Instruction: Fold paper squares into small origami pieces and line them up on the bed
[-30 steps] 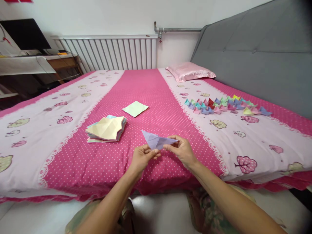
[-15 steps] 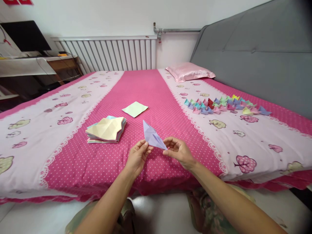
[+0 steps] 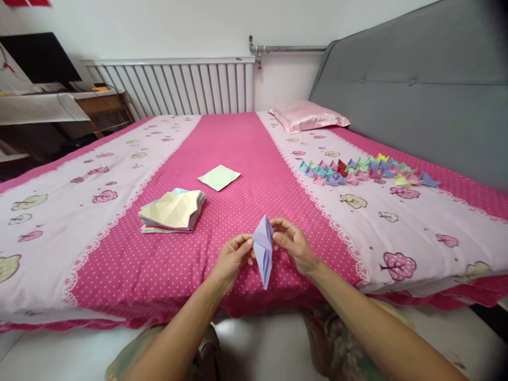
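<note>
A purple sheet of origami paper (image 3: pixel 263 248), folded into a narrow diamond with layered flaps in its lower half, stands nearly upright above the bed's front part. My left hand (image 3: pixel 235 259) pinches its left edge between thumb and fingers. At the right edge, my right hand (image 3: pixel 293 244) has its thumb and fingers closed around the upper flap; some fingertips are hidden behind the paper. To the left lies a stack of creased paper sheets (image 3: pixel 172 210), pale yellow on top. Behind it rests a pale green square of paper (image 3: pixel 219 177).
Several small folded paper pieces (image 3: pixel 363 172) in many colours sit in rows on the right of the bedspread (image 3: pixel 234 140). Beyond them are a pink pillow (image 3: pixel 309 115) and a grey headboard (image 3: pixel 420 79). A radiator (image 3: pixel 178 87) lines the wall, left of which a desk holds a monitor (image 3: pixel 39 58).
The purple paper has turned from a slanted position to nearly upright and shifted slightly right and down. My left hand moved right with it; my right hand's fingers moved onto its upper right edge.
</note>
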Available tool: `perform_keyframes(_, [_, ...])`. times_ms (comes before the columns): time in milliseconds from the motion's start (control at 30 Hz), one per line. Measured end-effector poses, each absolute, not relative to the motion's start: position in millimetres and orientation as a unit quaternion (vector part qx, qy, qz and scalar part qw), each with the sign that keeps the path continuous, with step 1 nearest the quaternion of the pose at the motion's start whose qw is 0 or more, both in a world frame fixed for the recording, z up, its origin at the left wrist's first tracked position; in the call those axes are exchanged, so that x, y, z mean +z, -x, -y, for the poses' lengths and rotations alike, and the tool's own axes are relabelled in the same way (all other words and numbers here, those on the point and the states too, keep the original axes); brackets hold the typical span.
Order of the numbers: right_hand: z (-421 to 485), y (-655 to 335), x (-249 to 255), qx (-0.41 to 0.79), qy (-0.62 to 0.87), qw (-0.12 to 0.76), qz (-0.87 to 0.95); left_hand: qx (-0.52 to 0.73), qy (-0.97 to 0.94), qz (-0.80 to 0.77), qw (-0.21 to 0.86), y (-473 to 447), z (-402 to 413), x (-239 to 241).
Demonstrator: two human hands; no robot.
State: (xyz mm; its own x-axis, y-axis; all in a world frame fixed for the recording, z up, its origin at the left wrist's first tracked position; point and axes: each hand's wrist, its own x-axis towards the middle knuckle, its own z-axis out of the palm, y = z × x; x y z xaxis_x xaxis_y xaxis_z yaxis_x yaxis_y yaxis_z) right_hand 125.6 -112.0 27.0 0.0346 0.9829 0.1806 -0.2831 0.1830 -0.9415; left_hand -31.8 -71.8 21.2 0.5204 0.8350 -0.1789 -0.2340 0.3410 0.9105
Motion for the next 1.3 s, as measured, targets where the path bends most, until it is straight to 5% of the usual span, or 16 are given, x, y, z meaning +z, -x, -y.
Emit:
perform_keyframes(833, [107.0,-118.1,16.0,0.477,0.425,0.578,0.507,0.427,-0.434,-0.348,0.713,29.1,73.6,20.3])
perform_keyframes(1300, [107.3,-107.7,1.8,0.283,0.57,0.604,0.479,0.397,-0.592,-0.342,0.613,24.8,89.0,20.6])
